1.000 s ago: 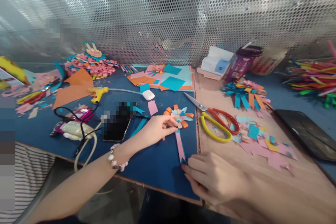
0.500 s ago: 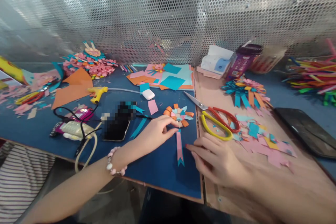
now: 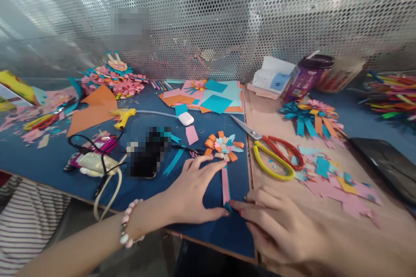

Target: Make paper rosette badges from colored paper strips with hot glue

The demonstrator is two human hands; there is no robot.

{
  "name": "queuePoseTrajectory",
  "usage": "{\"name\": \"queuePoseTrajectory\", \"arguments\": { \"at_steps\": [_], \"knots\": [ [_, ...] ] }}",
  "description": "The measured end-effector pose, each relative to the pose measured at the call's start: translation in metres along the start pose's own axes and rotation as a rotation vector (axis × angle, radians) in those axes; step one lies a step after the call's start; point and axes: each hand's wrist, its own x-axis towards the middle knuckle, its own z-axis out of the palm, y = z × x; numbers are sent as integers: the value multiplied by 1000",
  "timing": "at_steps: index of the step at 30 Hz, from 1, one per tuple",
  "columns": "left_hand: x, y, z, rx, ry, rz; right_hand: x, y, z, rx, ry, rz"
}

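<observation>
two layers of paper, pink over teal, make the strip (image 3: 225,184) lying near the front edge of the blue table top (image 3: 201,227), close to its right edge. your left hand (image 3: 191,192) spans it, thumb and index finger wide apart: the index fingertip is at the strip's upper end and the thumb is beside its lower end. your right hand (image 3: 281,220) has its fingertips at that lower end, by the teal tip; you can't tell from here whether they pinch it or only press on it.

just beyond your left fingers lies a paper flower (image 3: 224,145) with orange loops and pale blue petals. to its right, the scissors (image 3: 260,138), with one red and one yellow handle, lie partly open across the seam onto the brown panel (image 3: 260,104). paper scraps (image 3: 338,181) are scattered right of them. on the left side of the blue table top are a yellow glue gun (image 3: 122,117) and a black phone (image 3: 147,158), partly pixelated.
</observation>
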Motion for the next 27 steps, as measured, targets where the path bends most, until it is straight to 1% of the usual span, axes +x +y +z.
{"name": "queuePoseTrajectory", "arguments": {
  "at_steps": [4,10,14,17,21,27],
  "knots": [
    [0,1,0,-10,-22,-26,2,-1,1,-9,14,-39],
    [-2,4,-3,-3,-51,-26,0,-3,-3,-54,107,7],
    [-4,4,-3,18,-78,-20,2,-2,-4,-106,132,-25],
    [-5,4,-1,30,-88,-12,5,-3,-2,-149,105,-6],
    [-4,4,1,44,-77,-6,7,-6,1,-116,25,43],
    [-3,2,5,53,-73,-5,2,-3,8,-92,-33,56]
  ]
}}
